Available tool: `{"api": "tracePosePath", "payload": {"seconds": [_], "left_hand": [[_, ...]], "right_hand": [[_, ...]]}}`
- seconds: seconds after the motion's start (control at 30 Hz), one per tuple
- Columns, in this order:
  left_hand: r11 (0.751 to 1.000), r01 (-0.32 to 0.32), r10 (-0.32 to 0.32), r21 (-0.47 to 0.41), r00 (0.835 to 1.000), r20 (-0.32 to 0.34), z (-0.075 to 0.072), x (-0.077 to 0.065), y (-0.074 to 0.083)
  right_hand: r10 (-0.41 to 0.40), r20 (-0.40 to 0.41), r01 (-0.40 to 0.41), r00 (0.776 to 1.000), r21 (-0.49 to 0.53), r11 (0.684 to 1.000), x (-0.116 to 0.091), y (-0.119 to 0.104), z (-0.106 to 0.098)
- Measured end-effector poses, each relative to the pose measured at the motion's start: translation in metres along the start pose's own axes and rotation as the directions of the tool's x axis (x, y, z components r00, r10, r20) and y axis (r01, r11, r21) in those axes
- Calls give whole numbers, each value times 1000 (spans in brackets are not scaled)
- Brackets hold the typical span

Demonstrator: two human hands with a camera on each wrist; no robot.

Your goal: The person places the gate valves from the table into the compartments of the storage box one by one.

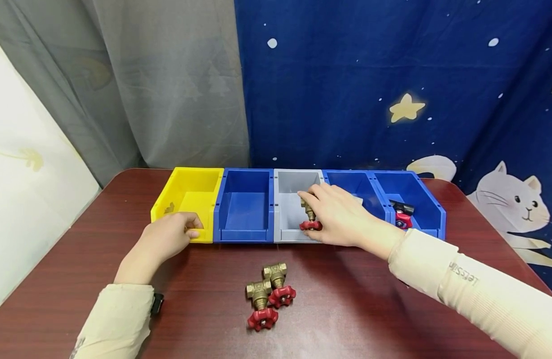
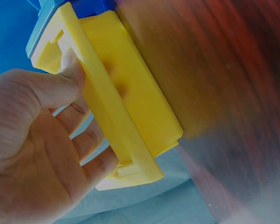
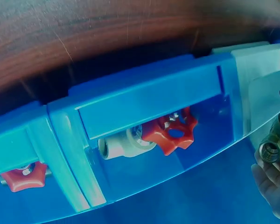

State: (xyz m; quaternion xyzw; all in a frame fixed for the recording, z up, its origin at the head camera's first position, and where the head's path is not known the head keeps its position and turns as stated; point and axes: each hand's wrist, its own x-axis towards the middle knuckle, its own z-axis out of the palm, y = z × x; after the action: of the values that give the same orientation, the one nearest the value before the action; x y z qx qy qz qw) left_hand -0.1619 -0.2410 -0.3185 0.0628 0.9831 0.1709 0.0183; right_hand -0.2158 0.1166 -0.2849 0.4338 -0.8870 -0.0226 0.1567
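My right hand (image 1: 340, 214) holds a brass gate valve (image 1: 309, 212) with a red handwheel by its side, over the front of the grey bin (image 1: 298, 179). In the right wrist view, the threaded opening of that brass valve (image 3: 270, 151) shows at the right edge beside the fingers (image 3: 270, 191). My left hand (image 1: 170, 239) grips the front lip of the yellow bin (image 1: 197, 179) at the left end of the row, with the thumb over the lip in the left wrist view. Two more brass valves (image 1: 260, 296) with red handwheels lie close together on the table in front.
A blue bin (image 1: 244, 207) stands between the yellow and grey ones. Right of the grey bin, another blue bin (image 3: 149, 116) contains a pale valve (image 3: 126, 145) with a red handle. The rightmost blue bin (image 1: 430, 214) contains a black valve (image 1: 402, 207) with a red handle. Curtains hang behind the table (image 1: 204, 319).
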Motion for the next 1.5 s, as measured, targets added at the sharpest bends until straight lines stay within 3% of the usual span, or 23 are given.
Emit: {"api": "tracePosePath", "payload": {"seconds": [0.2,0.7,1.5], "left_hand": [[1000,2,-2,-6,1000,4,1,-1,2],[1000,5,-5,-3,1000,3,1,-1,5],[999,41,-41,30,999,-7,0,0,6]], "right_hand": [[-3,0,3,1000,-30,1000,9,6,5],[59,125,-58,990,-15,998,36,13,16],[128,320,-116,939,-57,992,56,1,36]]}}
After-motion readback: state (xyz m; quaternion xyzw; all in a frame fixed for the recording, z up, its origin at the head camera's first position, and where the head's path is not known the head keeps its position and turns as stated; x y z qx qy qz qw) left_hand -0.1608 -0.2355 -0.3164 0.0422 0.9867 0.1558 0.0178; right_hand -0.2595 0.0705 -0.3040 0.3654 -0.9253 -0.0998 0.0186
